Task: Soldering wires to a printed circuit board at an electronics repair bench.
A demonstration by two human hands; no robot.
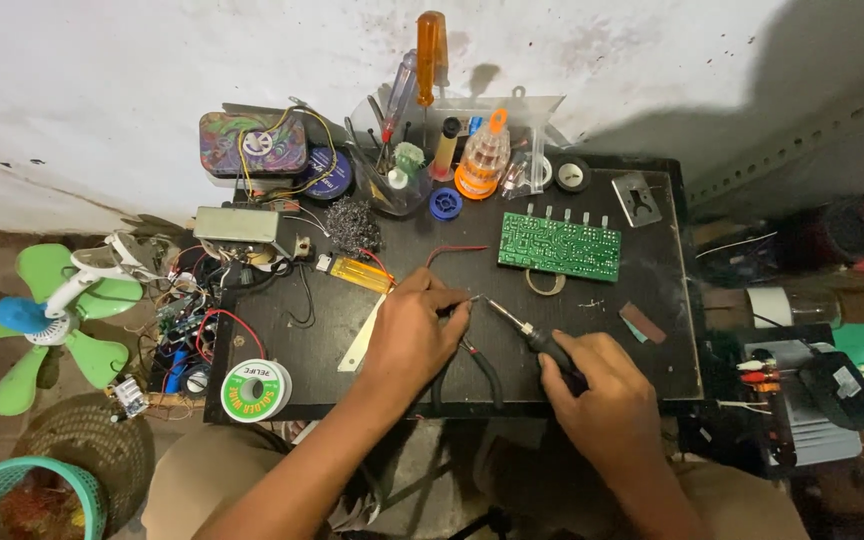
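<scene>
My right hand (602, 400) grips the black handle of a soldering iron (524, 328), whose metal tip points up-left. My left hand (414, 330) pinches a thin wire end (471, 299) right at that tip, over the black work board (652, 340). A red wire (452, 250) curves away above my left fingers. A dark cable (487, 370) runs between my two hands toward the board's near edge. A green circuit board (559, 246) lies flat just beyond the iron tip.
A solder spool (256, 390) sits at the board's near left corner beside tangled wires and parts (184, 335). Screwdrivers in a clear holder (407, 150), tape rolls and a tin crowd the back edge. A green fan (42, 315) stands left, a power adapter (840, 390) right.
</scene>
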